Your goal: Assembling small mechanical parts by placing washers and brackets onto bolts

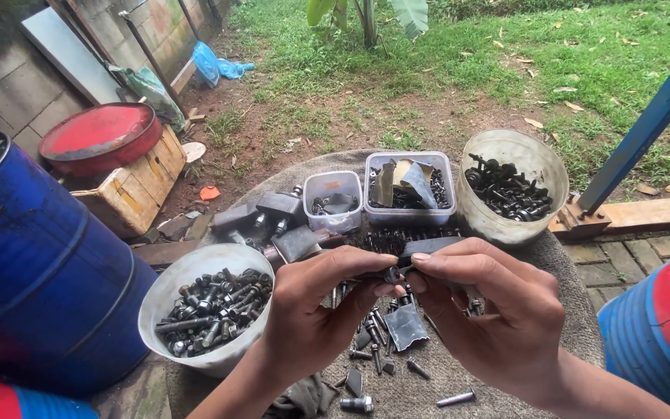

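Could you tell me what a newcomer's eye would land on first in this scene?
Probably the left hand and right hand at centre, pinching a small dark metal fastener between their fingertips. Next, the round white bowl of grey bolts at left and the big blue steel drum beside it.

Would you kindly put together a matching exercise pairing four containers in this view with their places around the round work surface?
Containers:
1. white bowl of bolts
2. round cloudy tub of dark hardware
3. blue drum
4. small clear box

Places:
A. far right of the surface
B. standing off the surface at the left
C. near left edge, by the left hand
D. far side, left of the larger clear box

Pairs: 1-C, 2-A, 3-B, 4-D
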